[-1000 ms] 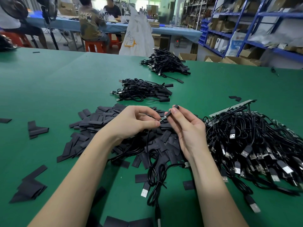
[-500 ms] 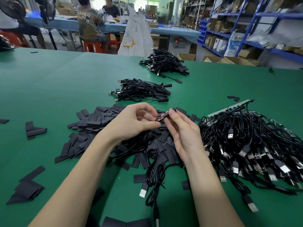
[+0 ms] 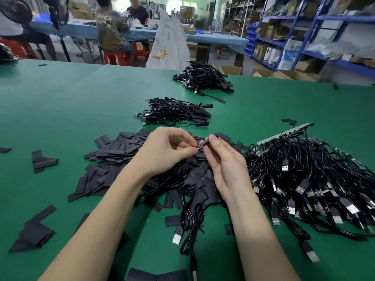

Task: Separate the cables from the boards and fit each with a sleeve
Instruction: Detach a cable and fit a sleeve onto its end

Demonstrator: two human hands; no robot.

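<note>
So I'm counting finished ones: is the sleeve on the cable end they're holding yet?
Not yet: the cable end, pinched between left hand and right hand, shows bare metal and red.

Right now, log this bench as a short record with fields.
surface: green table
left hand: fingers pinch the cable end
right hand: fingers pinch the same cable end
under hands: sleeve pile
right side: tangled cable heap
farther back: two cable bundles, near and far
</note>
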